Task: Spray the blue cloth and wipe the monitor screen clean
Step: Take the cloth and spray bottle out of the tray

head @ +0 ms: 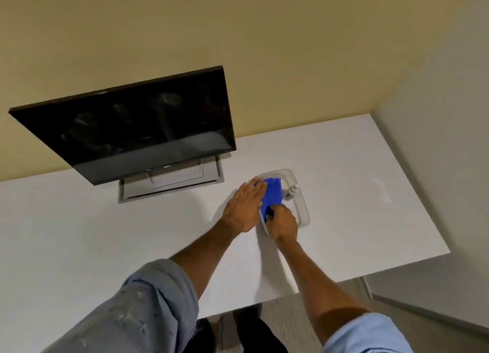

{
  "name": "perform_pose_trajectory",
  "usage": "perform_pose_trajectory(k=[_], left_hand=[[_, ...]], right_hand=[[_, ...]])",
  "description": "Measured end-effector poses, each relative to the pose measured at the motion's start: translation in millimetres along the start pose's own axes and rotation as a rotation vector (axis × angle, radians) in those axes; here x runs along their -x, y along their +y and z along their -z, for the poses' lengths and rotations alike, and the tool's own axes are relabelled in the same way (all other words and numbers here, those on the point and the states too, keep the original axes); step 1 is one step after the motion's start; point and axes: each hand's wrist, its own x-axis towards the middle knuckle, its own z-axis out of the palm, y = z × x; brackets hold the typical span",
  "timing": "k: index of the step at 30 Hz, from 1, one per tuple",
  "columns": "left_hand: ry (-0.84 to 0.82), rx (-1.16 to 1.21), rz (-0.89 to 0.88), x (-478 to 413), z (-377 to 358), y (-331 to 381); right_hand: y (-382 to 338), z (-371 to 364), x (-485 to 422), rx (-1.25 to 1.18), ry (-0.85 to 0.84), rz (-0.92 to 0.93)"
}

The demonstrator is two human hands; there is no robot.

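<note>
A black monitor point(132, 130) stands at the back left of the white desk point(357, 194), its dark screen showing smudges. A folded blue cloth point(271, 194) lies in a shallow white tray point(301, 207) to the right of the monitor. A small white spray bottle point(292, 191) stands in the tray just right of the cloth. My left hand point(244, 207) lies flat with fingers extended, resting on the tray's left edge and the cloth's left side. My right hand point(284, 221) pinches the cloth's near end.
The monitor's grey stand base point(172, 184) sits on the desk under the screen. A beige wall runs behind the desk and a grey wall closes the right side. The desk's front edge is near my body, with grey floor point(291, 315) below.
</note>
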Motion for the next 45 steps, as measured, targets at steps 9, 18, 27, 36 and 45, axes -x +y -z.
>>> perform_pose_trajectory(k=[9, 18, 27, 36, 45], left_hand=[[0.269, 0.007, -0.139, -7, -3, 2], [-0.041, -0.106, -0.039, -31, -27, -3], [-0.025, -0.137, -0.101, -39, -3, -5], [0.186, -0.174, -0.168, -33, 27, -12], [0.269, -0.079, -0.081, 25, 35, -85]], right_hand=[[13, -7, -26, -0.015, -0.043, -0.003], [21, -19, -29, 0.119, 0.022, 0.056], [28, -8, -17, -0.097, 0.183, -0.007], [17, 6, 18, -0.256, 0.378, 0.056], [-45, -34, 37, -0.117, 0.229, 0.227]])
